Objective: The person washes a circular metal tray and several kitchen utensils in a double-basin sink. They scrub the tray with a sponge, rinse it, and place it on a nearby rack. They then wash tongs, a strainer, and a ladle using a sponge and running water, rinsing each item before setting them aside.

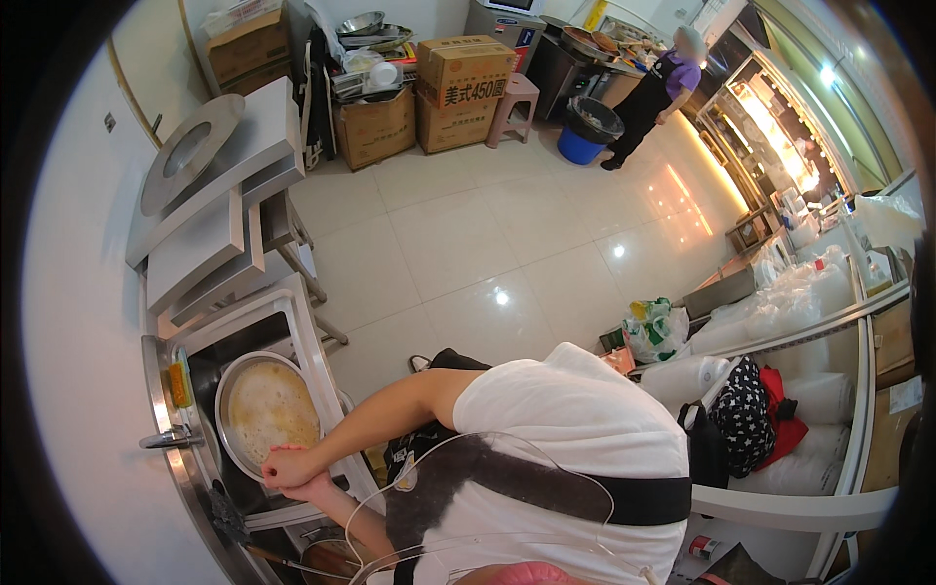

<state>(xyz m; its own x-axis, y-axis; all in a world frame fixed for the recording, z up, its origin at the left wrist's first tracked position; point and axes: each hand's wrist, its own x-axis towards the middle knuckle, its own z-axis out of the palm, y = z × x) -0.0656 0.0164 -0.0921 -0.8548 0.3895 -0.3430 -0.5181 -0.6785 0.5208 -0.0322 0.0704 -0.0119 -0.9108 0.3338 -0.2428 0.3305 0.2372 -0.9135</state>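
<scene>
My right hand (287,466), its fingers curled, lies over my left hand (316,485) at the near edge of a round metal basin. The hands touch each other; whether anything is between them is hidden. Cloudy, yellowish, frothy liquid (270,409) fills much of the basin (222,428), which sits inside a stainless steel sink (306,344). A metal faucet (174,438) reaches from the sink's back edge towards the basin. An orange and green sponge (180,382) lies on the ledge behind it.
Grey-white panels (197,252) and a metal ring (155,183) stand beyond the sink. Cardboard boxes (466,69), a pink stool (518,95) and a blue bin (580,146) line the far side, near a person (662,84). Shelving (866,402) with wrapped plastic containers stands behind me.
</scene>
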